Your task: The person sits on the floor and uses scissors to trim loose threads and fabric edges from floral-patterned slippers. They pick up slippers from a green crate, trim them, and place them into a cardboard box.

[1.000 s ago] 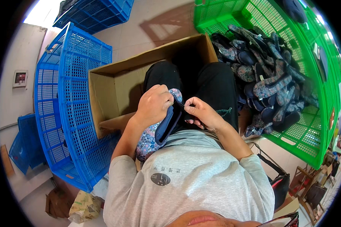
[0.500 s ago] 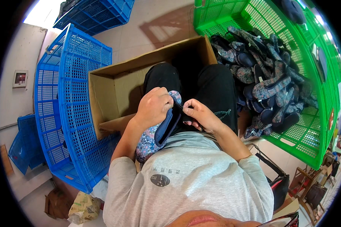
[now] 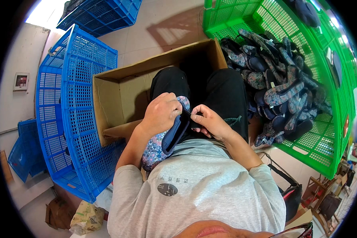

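Floral slipper (image 3: 162, 139), judged light and pliable, best gripped mid-sole: clasped by left hand (image 3: 160, 116), its dark edge pinched by right hand (image 3: 210, 121), near cardboard box (image 3: 119, 95).

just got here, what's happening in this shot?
A seated person holds a floral slipper over their lap. The left hand grips it from above; the right hand pinches at its dark edge. An open cardboard box sits in front, a blue crate to its left, and a green crate piled with similar slippers on the right.

Bright daylight from upper left, soft shadows, sharp centre, fisheye bending and dark rim.
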Tool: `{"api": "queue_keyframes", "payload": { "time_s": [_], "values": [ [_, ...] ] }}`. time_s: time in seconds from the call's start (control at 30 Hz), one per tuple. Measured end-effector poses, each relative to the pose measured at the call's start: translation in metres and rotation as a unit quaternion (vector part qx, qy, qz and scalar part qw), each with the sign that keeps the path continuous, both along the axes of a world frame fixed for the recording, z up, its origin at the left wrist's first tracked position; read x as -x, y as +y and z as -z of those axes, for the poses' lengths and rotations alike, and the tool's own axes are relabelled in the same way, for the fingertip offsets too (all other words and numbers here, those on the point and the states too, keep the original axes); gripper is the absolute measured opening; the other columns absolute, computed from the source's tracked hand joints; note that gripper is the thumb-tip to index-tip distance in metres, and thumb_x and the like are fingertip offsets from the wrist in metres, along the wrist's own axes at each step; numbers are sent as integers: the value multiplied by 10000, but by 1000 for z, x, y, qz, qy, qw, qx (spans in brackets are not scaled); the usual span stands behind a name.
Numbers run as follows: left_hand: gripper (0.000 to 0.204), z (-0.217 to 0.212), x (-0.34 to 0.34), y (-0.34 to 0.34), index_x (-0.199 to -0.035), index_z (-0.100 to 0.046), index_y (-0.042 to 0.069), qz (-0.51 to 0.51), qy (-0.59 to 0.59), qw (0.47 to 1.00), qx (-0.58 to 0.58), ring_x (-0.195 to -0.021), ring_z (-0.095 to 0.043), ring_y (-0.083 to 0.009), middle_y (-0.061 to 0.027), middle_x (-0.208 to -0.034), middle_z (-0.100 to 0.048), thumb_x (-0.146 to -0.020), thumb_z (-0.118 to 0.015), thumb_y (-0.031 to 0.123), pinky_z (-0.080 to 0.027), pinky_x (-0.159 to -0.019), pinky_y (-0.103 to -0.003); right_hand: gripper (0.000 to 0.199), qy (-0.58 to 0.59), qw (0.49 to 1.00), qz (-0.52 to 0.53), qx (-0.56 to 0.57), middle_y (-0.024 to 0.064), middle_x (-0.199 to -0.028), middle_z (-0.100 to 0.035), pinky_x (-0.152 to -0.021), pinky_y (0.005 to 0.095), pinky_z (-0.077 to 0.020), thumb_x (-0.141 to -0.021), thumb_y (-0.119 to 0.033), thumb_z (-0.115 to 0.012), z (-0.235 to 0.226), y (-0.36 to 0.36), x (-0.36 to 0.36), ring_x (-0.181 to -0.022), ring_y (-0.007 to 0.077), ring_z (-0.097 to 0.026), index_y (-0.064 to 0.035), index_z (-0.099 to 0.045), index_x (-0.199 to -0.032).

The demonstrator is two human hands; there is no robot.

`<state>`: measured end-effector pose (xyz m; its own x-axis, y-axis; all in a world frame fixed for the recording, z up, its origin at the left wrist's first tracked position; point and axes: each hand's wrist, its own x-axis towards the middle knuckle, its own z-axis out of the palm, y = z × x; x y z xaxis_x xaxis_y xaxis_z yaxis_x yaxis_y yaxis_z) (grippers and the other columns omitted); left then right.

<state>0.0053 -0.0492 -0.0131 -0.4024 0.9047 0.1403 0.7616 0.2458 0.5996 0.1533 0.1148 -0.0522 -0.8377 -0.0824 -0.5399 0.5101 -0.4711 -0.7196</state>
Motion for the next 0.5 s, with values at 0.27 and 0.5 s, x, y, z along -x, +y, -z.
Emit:
{"api": "queue_keyframes", "payload": {
  "time_s": [0.27, 0.5],
  "values": [
    [32, -2, 22, 16, -759, -632, 58, -41, -13, 997, -64, -801, -574, -322, -103, -777, -564, -787, -639, 73, -470, -720, -422, 213, 38, 998, -38, 32, 21, -675, -576, -373, 184, -308, -987, -243, -606, 4, 2, -3, -430, 30, -414, -87, -493, -1075],
    [85, 20, 55, 61, -885, -670, 47, -78, 16, 995, -66, -925, -620, -291, -85, -909, -649, -833, -650, 111, -487, -822, -402, 380, 138, 982, -84, 101, 48, -760, -631, -456, 183, -382, -963, -297, -644, 7, 3, -9, -498, 39, -480, -50, -500, -1212]
  ]
}}
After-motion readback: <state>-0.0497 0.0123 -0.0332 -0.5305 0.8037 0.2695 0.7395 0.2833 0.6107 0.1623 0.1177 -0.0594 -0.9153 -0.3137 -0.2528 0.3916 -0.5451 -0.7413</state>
